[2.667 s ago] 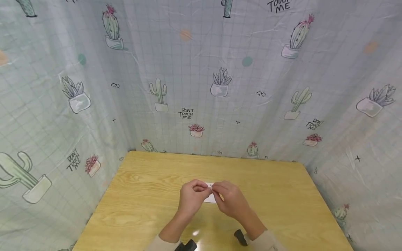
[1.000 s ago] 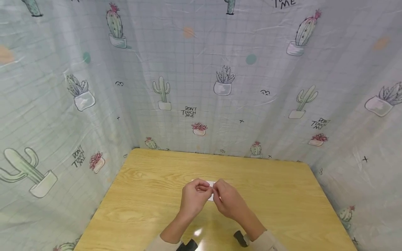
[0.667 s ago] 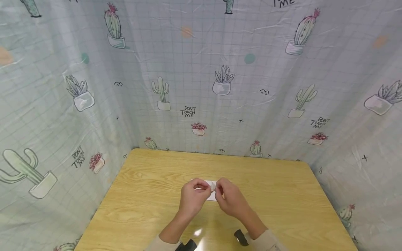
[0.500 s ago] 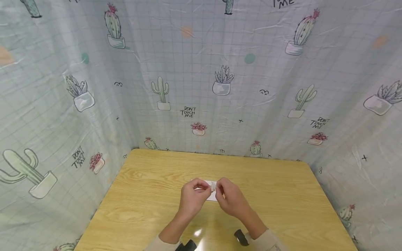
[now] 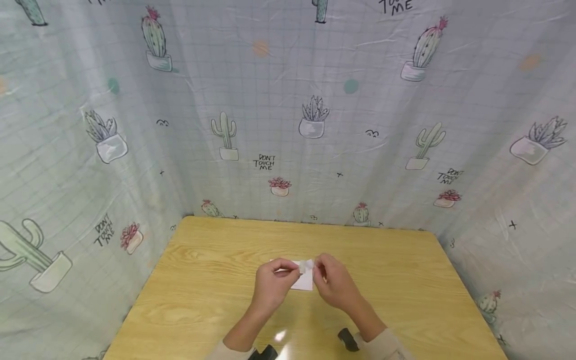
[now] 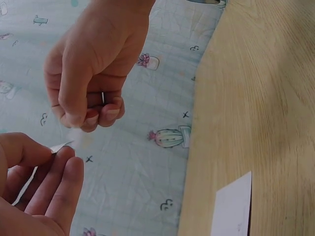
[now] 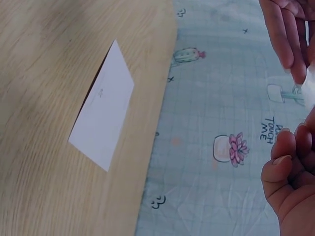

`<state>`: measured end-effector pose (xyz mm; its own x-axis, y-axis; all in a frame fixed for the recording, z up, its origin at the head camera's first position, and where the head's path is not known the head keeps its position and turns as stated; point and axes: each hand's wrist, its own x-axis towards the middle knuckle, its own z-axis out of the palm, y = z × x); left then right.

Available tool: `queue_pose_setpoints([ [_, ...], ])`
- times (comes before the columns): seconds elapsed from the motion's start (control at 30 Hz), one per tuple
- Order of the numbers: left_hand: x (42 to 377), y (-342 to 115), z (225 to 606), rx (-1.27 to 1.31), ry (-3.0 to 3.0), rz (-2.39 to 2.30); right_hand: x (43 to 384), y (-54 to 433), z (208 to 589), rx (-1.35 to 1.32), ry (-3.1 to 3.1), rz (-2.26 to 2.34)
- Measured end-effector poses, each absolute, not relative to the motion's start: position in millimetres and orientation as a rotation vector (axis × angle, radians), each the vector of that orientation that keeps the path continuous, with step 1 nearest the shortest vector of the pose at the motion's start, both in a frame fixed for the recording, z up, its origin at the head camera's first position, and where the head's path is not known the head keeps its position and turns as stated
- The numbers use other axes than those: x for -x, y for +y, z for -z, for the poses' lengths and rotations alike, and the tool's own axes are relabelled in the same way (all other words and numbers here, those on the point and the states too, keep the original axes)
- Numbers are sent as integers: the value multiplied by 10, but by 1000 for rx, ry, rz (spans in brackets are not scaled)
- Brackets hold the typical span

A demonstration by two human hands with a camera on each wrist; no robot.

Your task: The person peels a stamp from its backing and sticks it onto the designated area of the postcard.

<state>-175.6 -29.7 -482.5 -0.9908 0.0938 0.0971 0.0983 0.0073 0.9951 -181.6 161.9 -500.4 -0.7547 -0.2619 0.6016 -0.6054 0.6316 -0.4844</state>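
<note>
Between the two hands, above the table, a small thin whitish piece (image 5: 306, 266), sheet-like and partly translucent, is stretched out. My left hand (image 5: 272, 284) pinches its left end between thumb and fingers; in the left wrist view a pale corner (image 6: 60, 147) sticks out past those fingertips. At the other end, my right hand (image 5: 336, 286) pinches the piece, with the other fingers curled in. In the right wrist view the white piece (image 7: 309, 91) shows at the frame's edge between both hands. Below them lies a flat white card (image 5: 304, 283), partly covered by the left hand in the head view.
The light wooden table (image 5: 216, 285) carries the card near its middle. A curtain (image 5: 288, 110) printed with cacti surrounds the table at the back and both sides. Dark wrist-camera mounts (image 5: 347, 340) sit by the beige sleeves (image 5: 384, 346).
My right hand has drawn a little to the right, away from the left. More of the whitish piece shows between the fingertips, and more of the card is uncovered.
</note>
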Motion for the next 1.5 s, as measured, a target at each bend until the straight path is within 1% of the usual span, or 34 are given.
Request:
queue_pose_setpoints([
  [0.47,1793,-385,4832,245,-2189,2215,1855,1771,5082,-472,-2669,-962],
  [0.83,1807,-435,4856,169,-2214,2240,1879,1946,5215,-323,-2834,-942],
  [0.97,1808,-446,4862,141,-2214,2252,1873,2017,5256,-307,-2866,-915],
  [1.3,1823,-467,4899,119,-2267,2228,1868,2138,5297,-361,-2924,-814],
  [1.5,1816,-435,4905,132,-2280,2225,1834,2118,5248,-342,-2890,-829],
])
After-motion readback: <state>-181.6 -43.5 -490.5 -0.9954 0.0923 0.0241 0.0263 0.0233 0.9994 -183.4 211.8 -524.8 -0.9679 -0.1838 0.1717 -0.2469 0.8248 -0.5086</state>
